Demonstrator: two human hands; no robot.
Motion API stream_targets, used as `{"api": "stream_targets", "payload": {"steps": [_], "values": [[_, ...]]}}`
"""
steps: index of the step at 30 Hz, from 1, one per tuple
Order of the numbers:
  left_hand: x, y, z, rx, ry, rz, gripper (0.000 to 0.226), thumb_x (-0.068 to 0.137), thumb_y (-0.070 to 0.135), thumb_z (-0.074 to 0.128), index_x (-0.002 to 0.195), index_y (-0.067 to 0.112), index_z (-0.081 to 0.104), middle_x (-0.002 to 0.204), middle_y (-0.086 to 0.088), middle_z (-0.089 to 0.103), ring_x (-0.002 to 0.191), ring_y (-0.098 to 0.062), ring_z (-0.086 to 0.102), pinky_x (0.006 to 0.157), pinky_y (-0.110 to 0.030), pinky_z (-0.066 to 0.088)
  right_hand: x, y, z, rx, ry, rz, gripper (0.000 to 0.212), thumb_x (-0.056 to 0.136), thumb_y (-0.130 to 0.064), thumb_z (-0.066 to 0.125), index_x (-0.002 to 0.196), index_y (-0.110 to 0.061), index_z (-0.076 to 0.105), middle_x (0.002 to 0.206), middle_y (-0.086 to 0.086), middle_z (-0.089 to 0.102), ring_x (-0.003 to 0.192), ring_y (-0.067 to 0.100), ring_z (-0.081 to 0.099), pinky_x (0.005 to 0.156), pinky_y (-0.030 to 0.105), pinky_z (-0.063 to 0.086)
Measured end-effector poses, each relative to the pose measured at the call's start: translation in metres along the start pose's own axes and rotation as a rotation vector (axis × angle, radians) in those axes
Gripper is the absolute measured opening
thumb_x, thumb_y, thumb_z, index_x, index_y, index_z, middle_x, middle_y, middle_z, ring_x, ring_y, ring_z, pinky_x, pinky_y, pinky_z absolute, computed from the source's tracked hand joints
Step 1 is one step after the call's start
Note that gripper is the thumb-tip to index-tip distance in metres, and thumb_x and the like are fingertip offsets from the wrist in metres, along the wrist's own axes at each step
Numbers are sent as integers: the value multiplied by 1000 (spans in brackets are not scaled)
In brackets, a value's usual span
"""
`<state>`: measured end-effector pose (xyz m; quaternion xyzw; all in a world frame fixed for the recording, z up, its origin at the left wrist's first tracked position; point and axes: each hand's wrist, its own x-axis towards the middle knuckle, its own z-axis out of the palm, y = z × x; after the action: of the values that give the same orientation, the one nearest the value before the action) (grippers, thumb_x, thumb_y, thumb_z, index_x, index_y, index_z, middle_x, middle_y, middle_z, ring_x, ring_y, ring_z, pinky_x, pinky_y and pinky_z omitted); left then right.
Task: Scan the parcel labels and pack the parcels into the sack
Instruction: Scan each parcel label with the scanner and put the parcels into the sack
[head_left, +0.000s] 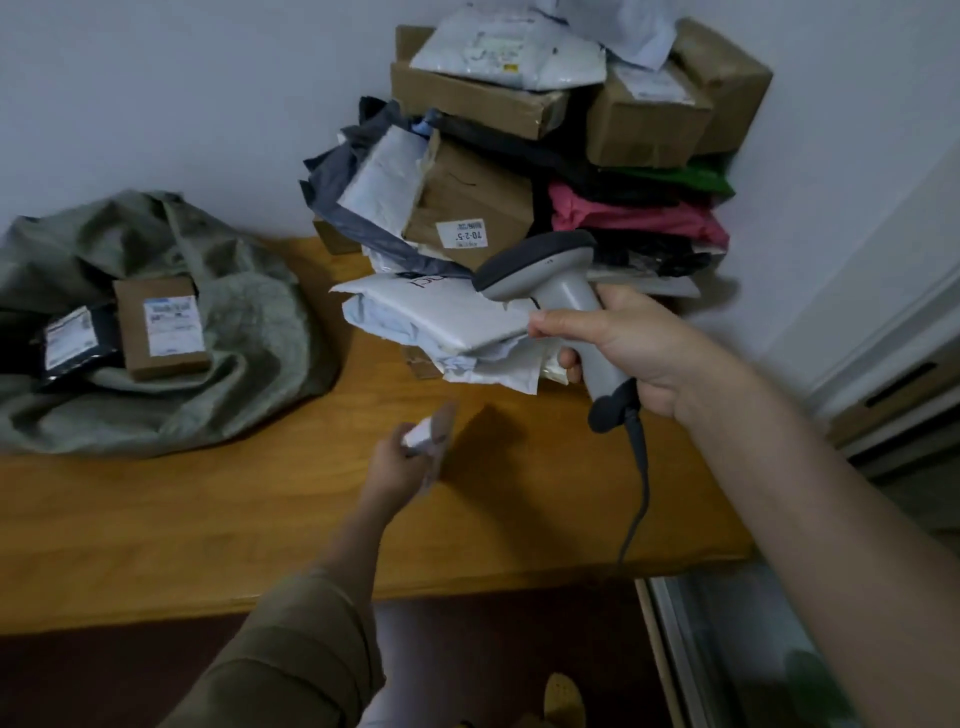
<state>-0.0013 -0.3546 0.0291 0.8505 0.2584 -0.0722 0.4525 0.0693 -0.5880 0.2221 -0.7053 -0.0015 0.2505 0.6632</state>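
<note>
Cardboard parcel (434, 436) gripped in left hand (400, 457); right hand (623, 343) grips scanner (550, 280).

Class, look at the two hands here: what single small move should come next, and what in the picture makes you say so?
Probably turn the small parcel label-up towards the scanner. The left hand grips the parcel low over the table, blurred and edge-on, while the right hand holds the scanner aimed left, above it. Two parcels already lie on the sack.

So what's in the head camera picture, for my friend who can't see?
The right hand holds a grey scanner while the left hand grips a small parcel above a wooden table. A green sack lies left; piled parcels behind.
</note>
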Motion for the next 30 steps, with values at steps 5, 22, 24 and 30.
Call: {"api": "stream_targets", "payload": {"steps": [5, 22, 24, 30], "values": [[-23, 20, -78, -568, -46, -150, 22, 92, -5, 49, 113, -3, 56, 103, -24, 66, 74, -32, 70, 59, -42, 59, 1, -13, 40, 12, 54, -31, 42, 82, -6, 76, 120, -2, 59, 78, 6, 60, 50, 9, 51, 45, 22, 46], [-110, 42, -214, -1168, -49, 115, 32, 97, 29, 50, 115, 7, 65, 109, -9, 70, 94, -21, 64, 75, -28, 58, -7, -28, 169, -30, 65, -99, 50, 76, -4, 82, 115, -6, 51, 92, 11, 62, 63, 17, 58, 54, 29, 51], [-115, 43, -215, -1222, -82, 168, 40, 93, 43, 53, 114, 13, 69, 116, -8, 68, 104, -21, 59, 86, -30, 57, -5, -26, 172, 72, 141, -63, 61, 76, -7, 82, 125, -4, 48, 101, 14, 65, 75, 23, 65, 68, 36, 58], [-116, 75, -192, -1144, 85, 179, 40, 89, 23, 67, 126, 12, 56, 122, -12, 67, 107, -29, 67, 84, -46, 57, -15, -20, 185, 174, 165, -36, 66, 79, -8, 79, 134, -1, 44, 71, 10, 61, 56, 18, 55, 59, 32, 53]]}}
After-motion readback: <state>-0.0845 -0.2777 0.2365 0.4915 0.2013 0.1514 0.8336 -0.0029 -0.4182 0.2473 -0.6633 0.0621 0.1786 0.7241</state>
